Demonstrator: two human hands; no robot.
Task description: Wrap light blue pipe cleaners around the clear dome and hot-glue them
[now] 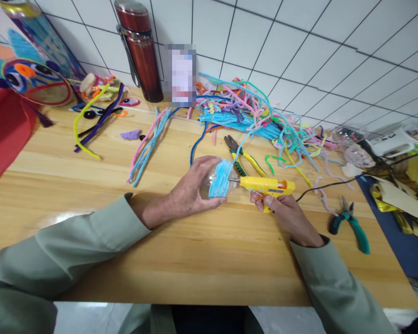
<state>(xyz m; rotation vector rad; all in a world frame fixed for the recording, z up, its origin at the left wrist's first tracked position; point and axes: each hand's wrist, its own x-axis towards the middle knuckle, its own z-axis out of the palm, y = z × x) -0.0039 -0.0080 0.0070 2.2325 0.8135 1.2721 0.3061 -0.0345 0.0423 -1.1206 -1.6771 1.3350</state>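
Note:
My left hand (pixel 202 185) is wrapped round a clear plastic ball or bottle piece (pixel 233 186) with light blue pipe cleaner (pixel 220 178) wound about its middle. One blue strand runs up from the winding toward the pile behind. My right hand (pixel 278 207) grips a yellow hot glue gun (pixel 264 184), fingers at its orange trigger. The metal nozzle points left and reaches the clear piece beside the blue winding; whether it touches cannot be made out. Pliers with yellow-green handles (pixel 252 162) lie just behind the nozzle.
A tangled pipe cleaner heap (pixel 251 111) lies along the tiled wall. A red thermos (pixel 139 55) and a blurred upright phone (pixel 182 76) stand behind. Green-handled pliers (pixel 357 229) lie right, below the glue gun's black cord (pixel 337 182). Loose pink and blue pipe cleaners (pixel 148 144) lie left.

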